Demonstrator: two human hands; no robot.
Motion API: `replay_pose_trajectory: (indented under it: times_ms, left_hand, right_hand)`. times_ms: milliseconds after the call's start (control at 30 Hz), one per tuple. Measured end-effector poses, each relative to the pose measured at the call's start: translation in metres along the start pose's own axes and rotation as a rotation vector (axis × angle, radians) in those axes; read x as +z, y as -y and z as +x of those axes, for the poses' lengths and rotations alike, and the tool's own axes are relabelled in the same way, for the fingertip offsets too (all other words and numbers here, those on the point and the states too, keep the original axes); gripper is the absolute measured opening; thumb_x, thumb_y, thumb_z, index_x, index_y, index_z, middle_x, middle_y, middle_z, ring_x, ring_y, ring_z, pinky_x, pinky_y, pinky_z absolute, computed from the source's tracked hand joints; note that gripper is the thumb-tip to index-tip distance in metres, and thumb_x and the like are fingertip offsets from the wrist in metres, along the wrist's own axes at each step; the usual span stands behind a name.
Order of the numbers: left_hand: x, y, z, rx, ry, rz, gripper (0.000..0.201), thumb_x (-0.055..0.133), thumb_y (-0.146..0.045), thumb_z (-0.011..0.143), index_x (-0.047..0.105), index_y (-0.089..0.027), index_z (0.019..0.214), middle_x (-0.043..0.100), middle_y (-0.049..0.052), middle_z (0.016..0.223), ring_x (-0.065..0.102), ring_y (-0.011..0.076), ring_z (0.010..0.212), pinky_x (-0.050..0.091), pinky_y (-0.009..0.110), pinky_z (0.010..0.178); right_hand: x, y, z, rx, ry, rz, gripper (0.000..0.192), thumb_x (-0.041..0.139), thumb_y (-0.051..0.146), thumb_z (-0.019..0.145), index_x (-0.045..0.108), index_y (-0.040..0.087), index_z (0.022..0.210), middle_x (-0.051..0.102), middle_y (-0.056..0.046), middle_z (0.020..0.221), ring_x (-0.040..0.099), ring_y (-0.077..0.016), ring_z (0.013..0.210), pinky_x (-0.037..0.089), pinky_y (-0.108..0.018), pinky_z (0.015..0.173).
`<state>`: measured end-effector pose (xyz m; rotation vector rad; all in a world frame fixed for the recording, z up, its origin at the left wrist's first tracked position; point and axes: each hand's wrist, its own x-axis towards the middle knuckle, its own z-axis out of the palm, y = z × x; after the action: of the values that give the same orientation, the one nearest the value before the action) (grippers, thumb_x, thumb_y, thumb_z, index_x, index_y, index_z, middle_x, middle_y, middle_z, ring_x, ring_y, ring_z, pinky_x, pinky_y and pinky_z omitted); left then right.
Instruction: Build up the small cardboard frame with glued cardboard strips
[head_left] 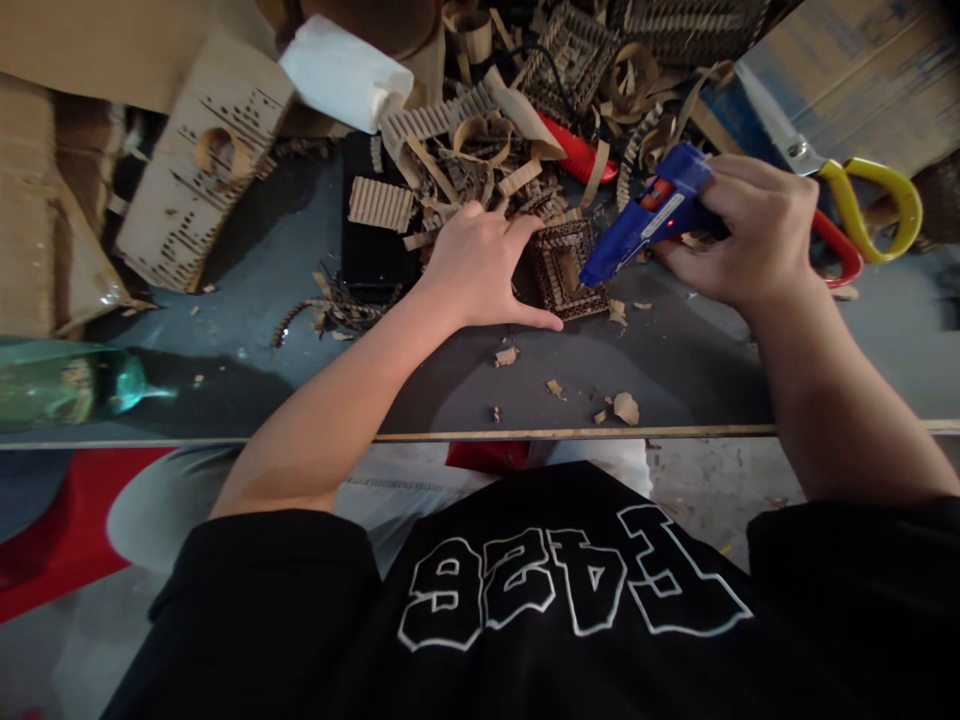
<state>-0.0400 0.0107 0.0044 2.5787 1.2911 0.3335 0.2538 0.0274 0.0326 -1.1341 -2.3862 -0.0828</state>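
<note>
My right hand (750,235) grips a blue hot glue gun (649,212) with a red light on its side; its nozzle touches the right edge of a small square box built from corrugated cardboard strips (568,270). My left hand (484,268) rests flat on the dark tabletop (660,360), thumb and fingers bracing the left side and lower corner of that box.
A heap of cardboard strips and curls (480,150) lies behind the box. Yellow-and-red-handled scissors (862,200) sit at right, a black block (371,235) and perforated cardboard sheet (199,170) at left, a green bottle (67,385) at the near left edge. Scraps dot the table.
</note>
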Motion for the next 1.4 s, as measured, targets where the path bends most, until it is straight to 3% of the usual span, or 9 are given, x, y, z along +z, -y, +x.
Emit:
replay_pose_trajectory:
  times_ms: [233,500,700,833,933,1033,1133,1267,1400]
  left_hand:
    - [0.0,0.0,0.001,-0.015,0.018,0.012,0.118,0.067,-0.093,0.057,0.05,-0.013,0.142,0.065,0.013,0.095,0.063,0.0401,0.102,0.04,0.055,0.102]
    - [-0.007,-0.006,0.001,-0.043,0.075,0.049,0.116,0.06,-0.094,0.062,0.048,-0.012,0.143,0.067,0.015,0.099,0.063,0.04,0.104,0.04,0.053,0.102]
    - [-0.013,-0.013,0.001,-0.055,0.106,0.082,0.114,0.06,-0.092,0.066,0.047,-0.01,0.144,0.067,0.015,0.096,0.064,0.038,0.1,0.04,0.052,0.1]
    - [-0.011,-0.012,0.001,-0.048,0.101,0.086,0.113,0.061,-0.091,0.067,0.047,-0.009,0.144,0.066,0.012,0.09,0.065,0.0359,0.097,0.041,0.05,0.1]
    - [-0.005,-0.006,0.002,-0.008,0.047,0.076,0.112,0.062,-0.092,0.064,0.05,-0.011,0.141,0.065,0.01,0.085,0.065,0.0351,0.094,0.043,0.048,0.098]
    - [0.0,0.0,0.002,0.025,0.002,0.071,0.115,0.063,-0.093,0.059,0.052,-0.012,0.139,0.065,0.01,0.085,0.065,0.036,0.092,0.044,0.05,0.097]
    - [0.0,0.0,0.001,0.055,-0.074,0.027,0.112,0.059,-0.093,0.063,0.049,-0.014,0.142,0.066,0.01,0.087,0.065,0.0352,0.092,0.044,0.051,0.097]
    - [-0.004,-0.006,-0.004,0.034,-0.272,-0.157,0.08,0.03,-0.072,0.092,0.032,-0.02,0.153,0.066,0.012,0.091,0.063,0.0316,0.091,0.045,0.05,0.094]
    - [0.001,-0.014,-0.004,0.049,-0.414,-0.386,0.063,0.011,-0.047,0.1,0.017,-0.021,0.156,0.065,0.014,0.098,0.062,0.0284,0.087,0.048,0.049,0.085]
  right_hand:
    - [-0.005,-0.001,-0.001,-0.027,0.022,-0.017,0.017,0.061,0.035,0.077,0.047,0.025,0.076,0.068,-0.01,0.083,0.066,-0.0199,0.079,0.04,-0.035,0.061]
    - [-0.005,-0.006,-0.002,-0.054,-0.031,-0.008,0.023,0.069,0.032,0.075,0.047,0.023,0.075,0.073,-0.009,0.088,0.07,-0.02,0.079,0.04,-0.031,0.058]
    - [-0.01,-0.005,-0.003,-0.167,-0.099,-0.057,0.021,0.066,0.034,0.084,0.064,0.024,0.102,0.076,-0.008,0.104,0.073,-0.0225,0.088,0.048,-0.036,0.071]
    - [-0.011,0.001,-0.001,-0.255,-0.148,-0.136,0.032,0.059,0.03,0.089,0.062,0.03,0.121,0.075,-0.001,0.115,0.071,-0.021,0.092,0.044,-0.046,0.094]
    - [-0.007,0.0,-0.002,-0.303,-0.22,-0.135,0.044,0.059,0.029,0.089,0.057,0.029,0.133,0.071,-0.003,0.124,0.067,-0.0233,0.099,0.043,-0.048,0.093]
    - [0.0,-0.008,-0.004,-0.16,-0.294,-0.109,0.056,0.065,0.037,0.084,0.054,0.025,0.138,0.068,-0.011,0.122,0.063,-0.0297,0.105,0.046,-0.048,0.089]
    - [0.006,-0.014,-0.003,0.117,-0.298,-0.052,0.083,0.071,0.033,0.076,0.04,0.012,0.15,0.055,-0.021,0.135,0.054,-0.0344,0.122,0.046,-0.049,0.1]
    - [0.012,-0.01,0.0,0.527,-0.093,-0.066,0.107,0.071,0.023,0.07,0.018,-0.002,0.159,0.039,-0.03,0.148,0.05,-0.0352,0.126,0.048,-0.048,0.097]
    - [0.015,0.002,0.003,0.659,0.085,-0.118,0.105,0.076,0.039,0.075,0.025,0.003,0.158,0.035,-0.031,0.15,0.04,-0.0435,0.134,0.038,-0.058,0.106]
